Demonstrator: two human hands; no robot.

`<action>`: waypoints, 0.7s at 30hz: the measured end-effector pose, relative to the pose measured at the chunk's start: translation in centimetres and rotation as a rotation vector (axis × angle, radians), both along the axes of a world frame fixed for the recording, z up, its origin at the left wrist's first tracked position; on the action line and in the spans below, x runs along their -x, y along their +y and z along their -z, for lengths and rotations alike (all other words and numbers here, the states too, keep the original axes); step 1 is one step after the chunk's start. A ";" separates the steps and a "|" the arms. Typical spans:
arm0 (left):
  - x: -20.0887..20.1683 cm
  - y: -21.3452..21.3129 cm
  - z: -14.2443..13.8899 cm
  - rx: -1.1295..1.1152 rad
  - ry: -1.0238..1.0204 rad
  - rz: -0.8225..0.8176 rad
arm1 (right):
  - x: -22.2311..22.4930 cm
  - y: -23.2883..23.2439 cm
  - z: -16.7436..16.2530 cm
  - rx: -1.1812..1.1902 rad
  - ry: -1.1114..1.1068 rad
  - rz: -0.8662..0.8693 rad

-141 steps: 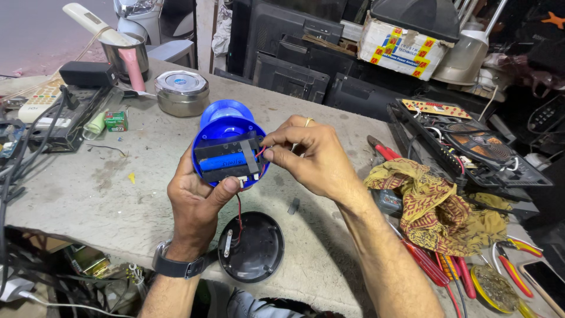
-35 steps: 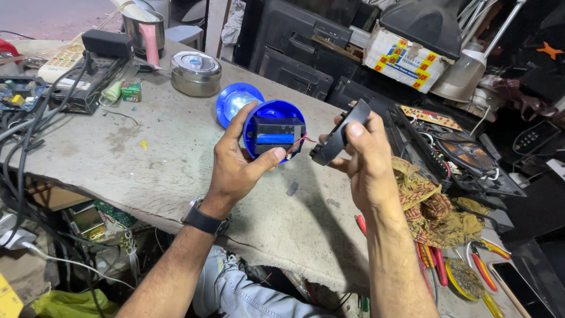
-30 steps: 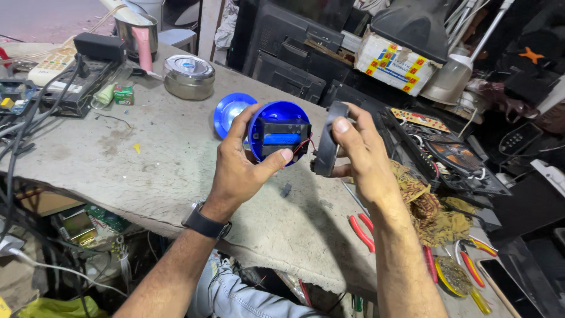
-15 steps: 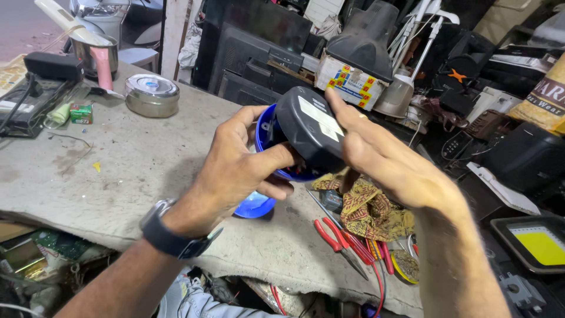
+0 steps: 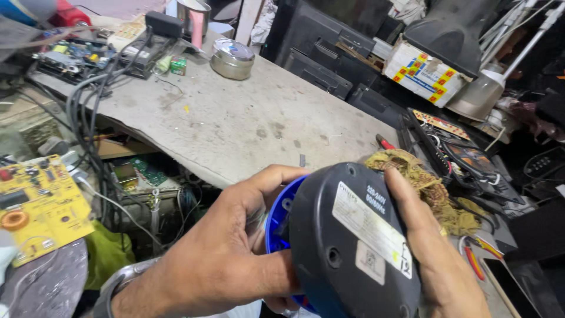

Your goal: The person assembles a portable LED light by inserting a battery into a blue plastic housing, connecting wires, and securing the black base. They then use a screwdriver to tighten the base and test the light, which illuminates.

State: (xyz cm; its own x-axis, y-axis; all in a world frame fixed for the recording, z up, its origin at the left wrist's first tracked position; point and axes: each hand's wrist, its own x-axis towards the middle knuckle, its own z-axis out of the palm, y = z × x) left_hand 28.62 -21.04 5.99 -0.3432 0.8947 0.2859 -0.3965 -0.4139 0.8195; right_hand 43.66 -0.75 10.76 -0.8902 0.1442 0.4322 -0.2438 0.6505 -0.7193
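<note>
Round blue plastic housing with dark grey disc-shaped base cover, held in both hands above the near edge of the bench.

Left hand (image 5: 218,259) wraps the round blue plastic housing (image 5: 278,227), grip closed on its rim. Right hand (image 5: 438,265) presses the dark grey disc-shaped base cover (image 5: 347,247), fingers clamped over its edge. The assembly looks light, rigid and smooth-skinned, so hold it by the rim, not the paper label. The grey stained bench (image 5: 235,118) lies behind.

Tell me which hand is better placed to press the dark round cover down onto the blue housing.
Right, probably. The right hand lies flat across the dark cover, fingers on top. The left hand grips the blue housing from the side, steadying it.
</note>
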 end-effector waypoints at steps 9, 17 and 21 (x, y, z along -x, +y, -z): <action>-2.6 1.8 10.7 0.416 -0.130 0.002 | -5.4 1.3 11.7 0.366 -0.468 -0.114; -0.8 7.2 18.5 0.500 -0.070 0.098 | -4.5 4.5 18.7 0.399 -0.408 -0.078; -0.6 10.2 19.8 0.538 -0.003 0.170 | -4.5 6.1 19.4 0.585 -0.446 -0.037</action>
State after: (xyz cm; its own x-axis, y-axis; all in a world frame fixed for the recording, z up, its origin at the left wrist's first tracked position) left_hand 29.24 -10.88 -13.84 -0.1819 0.9568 -0.2267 -0.4236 0.1319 0.8962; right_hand 48.16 5.37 -8.67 -0.9721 0.2069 -0.1105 0.1386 0.1268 -0.9822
